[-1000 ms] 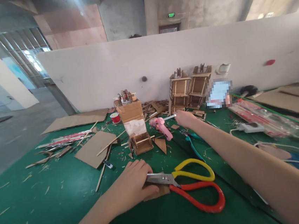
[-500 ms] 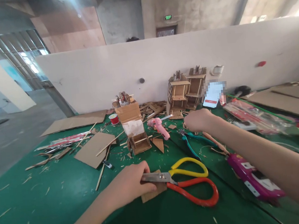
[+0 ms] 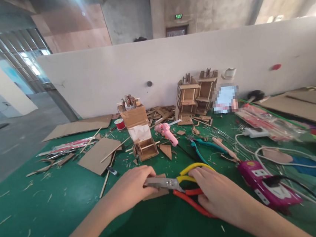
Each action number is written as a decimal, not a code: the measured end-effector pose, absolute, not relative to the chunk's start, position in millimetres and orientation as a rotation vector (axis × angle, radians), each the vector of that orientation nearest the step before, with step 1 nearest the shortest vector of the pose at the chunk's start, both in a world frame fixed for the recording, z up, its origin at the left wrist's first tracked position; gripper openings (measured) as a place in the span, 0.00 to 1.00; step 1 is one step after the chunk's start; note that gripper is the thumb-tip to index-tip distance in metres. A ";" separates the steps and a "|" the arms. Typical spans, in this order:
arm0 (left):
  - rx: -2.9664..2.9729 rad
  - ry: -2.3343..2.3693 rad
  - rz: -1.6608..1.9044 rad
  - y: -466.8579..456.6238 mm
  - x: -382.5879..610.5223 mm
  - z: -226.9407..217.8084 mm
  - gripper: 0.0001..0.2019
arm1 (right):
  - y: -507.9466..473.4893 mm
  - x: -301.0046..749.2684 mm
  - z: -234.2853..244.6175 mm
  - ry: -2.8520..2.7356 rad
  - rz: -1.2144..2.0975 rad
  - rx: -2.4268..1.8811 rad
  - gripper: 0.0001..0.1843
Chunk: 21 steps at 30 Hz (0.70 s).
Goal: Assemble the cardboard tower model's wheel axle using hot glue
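Note:
Low over the near part of the table, my left hand (image 3: 132, 186) is closed around the blades of a pair of scissors (image 3: 167, 183) with one yellow and one red handle. Under the blades lies a small piece of cardboard (image 3: 155, 196), partly covered by the same hand. My right hand (image 3: 219, 194) has its fingers in the handle loops and grips them. Just beyond the hands stands a cardboard model (image 3: 137, 118) with wooden sticks through it. A pink glue gun (image 3: 170, 135) and teal-handled pliers (image 3: 199, 151) lie to its right.
A purple power strip (image 3: 261, 185) with plugged cables sits right of my right hand. Two cardboard shelf-like models (image 3: 191, 96) stand by the white partition (image 3: 98, 79), near a phone (image 3: 225, 99). Cardboard sheets (image 3: 99, 157), sticks and scraps lie on the green table (image 3: 53, 218).
My right hand has come back from the scraps near the shelf-like models and taken hold of the scissors' handles. My left hand and the blades have shifted slightly left.

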<state>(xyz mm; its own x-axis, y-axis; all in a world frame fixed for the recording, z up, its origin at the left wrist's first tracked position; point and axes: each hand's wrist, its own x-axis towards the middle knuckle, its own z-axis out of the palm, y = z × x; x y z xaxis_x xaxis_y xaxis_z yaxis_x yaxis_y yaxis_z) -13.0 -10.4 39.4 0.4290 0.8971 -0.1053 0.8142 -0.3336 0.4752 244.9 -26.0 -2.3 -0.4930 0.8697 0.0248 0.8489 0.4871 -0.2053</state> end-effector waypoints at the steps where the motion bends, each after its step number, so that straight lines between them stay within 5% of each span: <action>1: 2.218 1.454 0.257 -9.4 -18.3 40.9 0.07 | -23.9 246.9 -5.5 -2.546 0.291 -1.556 0.20; 5: 2.091 1.559 0.395 -4.9 -49.9 46.1 0.12 | -22.3 254.6 -6.8 -2.292 0.442 -1.717 0.11; 13: 1.420 1.258 1.184 5.7 -48.0 55.9 0.20 | -26.3 246.1 27.8 -2.201 0.983 -1.494 0.20; 21: 1.316 1.143 1.538 22.4 -22.6 63.2 0.17 | -3.7 237.3 38.5 -2.199 1.265 -1.230 0.21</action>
